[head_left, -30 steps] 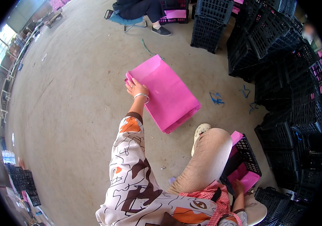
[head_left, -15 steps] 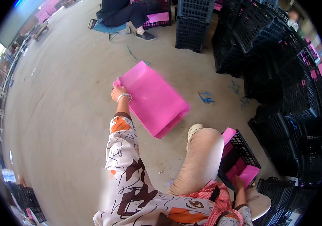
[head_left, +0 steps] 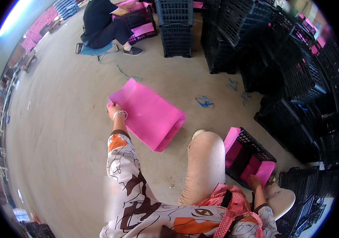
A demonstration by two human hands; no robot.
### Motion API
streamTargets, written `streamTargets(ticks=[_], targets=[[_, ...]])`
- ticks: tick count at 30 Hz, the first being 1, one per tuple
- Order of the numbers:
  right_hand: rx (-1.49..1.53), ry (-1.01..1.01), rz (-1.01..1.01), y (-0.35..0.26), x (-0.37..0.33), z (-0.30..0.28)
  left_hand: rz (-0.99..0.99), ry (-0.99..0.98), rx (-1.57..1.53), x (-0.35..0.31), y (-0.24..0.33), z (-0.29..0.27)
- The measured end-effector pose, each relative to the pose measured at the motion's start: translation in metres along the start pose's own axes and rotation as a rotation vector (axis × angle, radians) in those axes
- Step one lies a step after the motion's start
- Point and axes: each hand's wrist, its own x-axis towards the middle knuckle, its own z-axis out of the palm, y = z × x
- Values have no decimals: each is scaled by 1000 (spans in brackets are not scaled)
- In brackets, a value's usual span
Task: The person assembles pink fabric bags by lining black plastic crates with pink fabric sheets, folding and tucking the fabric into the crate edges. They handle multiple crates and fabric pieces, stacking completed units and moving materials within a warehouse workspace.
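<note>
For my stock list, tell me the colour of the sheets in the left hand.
The sheets are bright pink, seen best in the head view.

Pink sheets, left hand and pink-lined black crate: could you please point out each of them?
Pink sheets [head_left: 149, 113]: head view, middle of the top sheet.
Left hand [head_left: 114, 111]: head view, back of the hand.
Pink-lined black crate [head_left: 256, 146]: head view, its perforated side wall.

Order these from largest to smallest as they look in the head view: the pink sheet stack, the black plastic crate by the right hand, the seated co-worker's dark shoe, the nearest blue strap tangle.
1. Pink sheet stack
2. Black plastic crate
3. Dark shoe and blue strap tangle: too alike to rank
</note>
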Motion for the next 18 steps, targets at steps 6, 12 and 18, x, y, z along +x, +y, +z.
streamTargets(ticks=[6,12,18], targets=[[174,-65,-313,-9,0,-9,542,-92,-464,-43,77,12],[-16,-45,-507,-163,-51,44,968,-431,-570,-195,204,-74],[122,-245,-873,-285,-99,29,1309,-661,-655,-323,302,-130]])
